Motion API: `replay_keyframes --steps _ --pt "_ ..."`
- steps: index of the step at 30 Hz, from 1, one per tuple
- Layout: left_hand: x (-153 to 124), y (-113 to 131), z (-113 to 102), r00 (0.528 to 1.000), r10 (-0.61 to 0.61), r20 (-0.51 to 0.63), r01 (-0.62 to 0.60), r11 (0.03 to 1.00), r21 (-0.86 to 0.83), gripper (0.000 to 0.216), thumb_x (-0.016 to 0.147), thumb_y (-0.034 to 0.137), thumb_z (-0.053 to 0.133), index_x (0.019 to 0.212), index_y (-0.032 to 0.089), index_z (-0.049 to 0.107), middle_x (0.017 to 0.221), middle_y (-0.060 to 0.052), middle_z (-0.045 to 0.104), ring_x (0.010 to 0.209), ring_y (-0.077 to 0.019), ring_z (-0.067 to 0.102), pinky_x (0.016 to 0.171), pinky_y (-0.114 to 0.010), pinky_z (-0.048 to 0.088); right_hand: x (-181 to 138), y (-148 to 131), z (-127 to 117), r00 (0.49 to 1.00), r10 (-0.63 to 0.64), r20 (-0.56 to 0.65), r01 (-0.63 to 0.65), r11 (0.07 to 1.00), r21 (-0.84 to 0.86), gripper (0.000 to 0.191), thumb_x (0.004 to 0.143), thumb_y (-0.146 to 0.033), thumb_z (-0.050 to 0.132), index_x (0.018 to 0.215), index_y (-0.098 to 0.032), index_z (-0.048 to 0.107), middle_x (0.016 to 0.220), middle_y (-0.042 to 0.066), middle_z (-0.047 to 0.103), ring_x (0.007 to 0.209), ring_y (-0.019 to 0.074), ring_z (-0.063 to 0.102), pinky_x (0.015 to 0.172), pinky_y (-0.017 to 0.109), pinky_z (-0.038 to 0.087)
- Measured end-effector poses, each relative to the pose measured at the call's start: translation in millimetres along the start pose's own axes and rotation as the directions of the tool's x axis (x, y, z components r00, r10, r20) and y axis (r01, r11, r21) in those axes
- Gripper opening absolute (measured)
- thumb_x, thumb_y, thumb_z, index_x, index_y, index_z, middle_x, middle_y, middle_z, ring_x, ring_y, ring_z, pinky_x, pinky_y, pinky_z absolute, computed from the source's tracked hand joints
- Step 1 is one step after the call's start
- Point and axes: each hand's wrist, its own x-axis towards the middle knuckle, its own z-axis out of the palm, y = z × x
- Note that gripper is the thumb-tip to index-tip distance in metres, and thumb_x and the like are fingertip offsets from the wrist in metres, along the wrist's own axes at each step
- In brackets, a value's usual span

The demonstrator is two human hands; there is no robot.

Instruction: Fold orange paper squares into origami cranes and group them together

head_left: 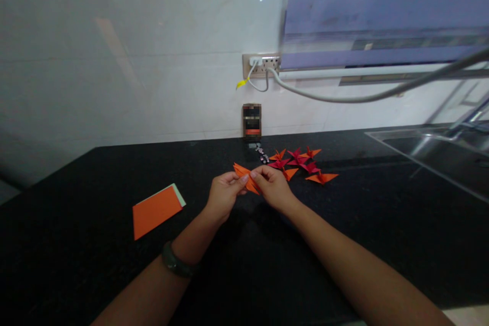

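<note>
Between my two hands is an orange origami piece, folded into a narrow pointed shape and held above the dark counter. My left hand pinches its near left side with thumb and fingers. From the right, my right hand grips the same paper, thumb pressed close to the left thumb. Just beyond the right hand lie several folded paper cranes, some orange and some red. To the left rests a stack of orange paper sheets with a pale green sheet showing at its edge.
A phone leans upright against the wall, with a patterned strap before it. Above it, a wall socket has cables plugged in; a thick grey cable runs right. A sink is set into the counter at right.
</note>
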Motion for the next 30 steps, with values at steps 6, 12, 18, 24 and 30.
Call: replay_keyframes --steps 6,12,18,24,30 --pt "-0.7 1.0 1.4 1.000 0.014 -0.004 -0.014 0.999 0.039 0.020 0.060 0.031 0.070 0.065 0.012 0.064 0.055 0.000 0.061 0.049 -0.0080 0.052 0.050 -0.019 0.042 -1.7 -2.4 -2.3 0.995 -0.089 -0.035 0.083 0.984 -0.158 0.016 0.078 -0.026 0.048 0.067 -0.016 0.056 0.057 -0.001 0.051 0.054 0.0108 0.045 0.050 0.022 0.037" --pt "0.6 -0.2 1.9 0.999 0.031 -0.009 -0.031 1.000 0.003 0.021 0.059 0.030 0.070 0.069 0.013 0.063 0.062 0.000 0.062 0.054 -0.0078 0.053 0.050 -0.018 0.041 -5.0 -8.3 -3.1 0.969 -0.247 0.000 0.233 0.914 -0.332 0.017 0.077 -0.019 0.049 0.061 -0.017 0.053 0.062 0.001 0.052 0.060 0.0121 0.048 0.056 0.023 0.036" --pt "1.5 0.4 -0.8 0.997 -0.013 -0.082 0.009 0.999 -0.042 0.022 0.056 0.031 0.072 0.062 0.012 0.061 0.059 0.001 0.060 0.053 -0.0078 0.052 0.049 -0.018 0.041 -3.3 -3.7 -1.9 0.978 -0.196 0.068 0.207 0.955 -0.211 0.021 0.081 -0.021 0.045 0.064 -0.016 0.056 0.062 0.001 0.052 0.060 0.0118 0.049 0.057 0.023 0.038" --pt "-0.1 1.4 0.7 0.997 -0.043 -0.065 0.038 0.997 -0.074 0.022 0.058 0.031 0.071 0.063 0.012 0.061 0.060 0.000 0.060 0.054 -0.0076 0.053 0.049 -0.017 0.042 -4.2 -4.3 -1.1 0.987 -0.157 0.041 0.162 0.962 -0.220 0.015 0.077 -0.019 0.049 0.064 -0.016 0.056 0.063 0.000 0.055 0.062 0.0116 0.051 0.058 0.023 0.039" --pt "0.6 -0.4 0.2 0.998 -0.055 -0.027 0.053 0.996 -0.066 0.023 0.057 0.030 0.072 0.069 0.013 0.063 0.067 -0.002 0.063 0.059 -0.0092 0.056 0.051 -0.018 0.044 -4.6 -5.4 -0.6 0.979 -0.202 -0.002 0.193 0.939 -0.283 0.014 0.077 -0.019 0.050 0.066 -0.017 0.058 0.063 0.001 0.056 0.060 0.0123 0.051 0.056 0.023 0.039"
